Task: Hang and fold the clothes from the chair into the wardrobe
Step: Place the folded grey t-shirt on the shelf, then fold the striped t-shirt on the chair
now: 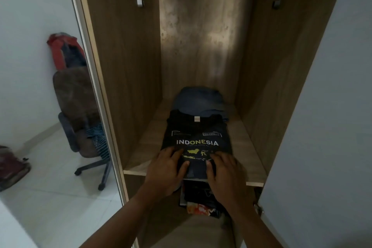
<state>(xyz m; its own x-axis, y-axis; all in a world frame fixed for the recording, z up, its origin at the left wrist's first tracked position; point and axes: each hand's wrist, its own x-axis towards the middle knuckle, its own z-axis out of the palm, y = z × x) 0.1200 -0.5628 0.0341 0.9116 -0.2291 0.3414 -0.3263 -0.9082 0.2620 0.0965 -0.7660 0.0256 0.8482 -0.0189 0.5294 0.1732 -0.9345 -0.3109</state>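
- Head view, wardrobe [124, 70]: an open wood-grain compartment with a pale, blotched back panel; a white door stands open on each side, and one metal hook [139, 0] is fixed high on the left inner wall, another [277, 2] high on the right.
- Shelf [244, 147]: a light wooden board that carries two folded garments in a row from front to back.
- Black T-shirt [196, 133]: folded flat at the front of the shelf, its near edge overhanging the shelf lip; a small pale tag shows at the collar.
- Print on the black T-shirt: "INDONESIA" in white capitals with the letters "ONE" in yellow, above a yellow map of islands; the smaller lines of text are too small to read.
- Blue garment [200, 99]: folded, lying behind the black T-shirt and touching its far edge.
- Lower compartment: a dark stack of clothes [198, 197] beneath the shelf, with an orange-and-white patch at its near edge; details unclear.
- Left hand [168, 169]: palm down, fingers spread on the near left part of the black T-shirt, pressing flat rather than gripping.
- Right hand [223, 171]: likewise flat and uncurled on the near right part.
- Chair [80, 110]: an office chair on castors at left on the white tiled floor, with a striped cloth [99, 137] on its seat and red and dark clothing [64, 48] over its backrest.
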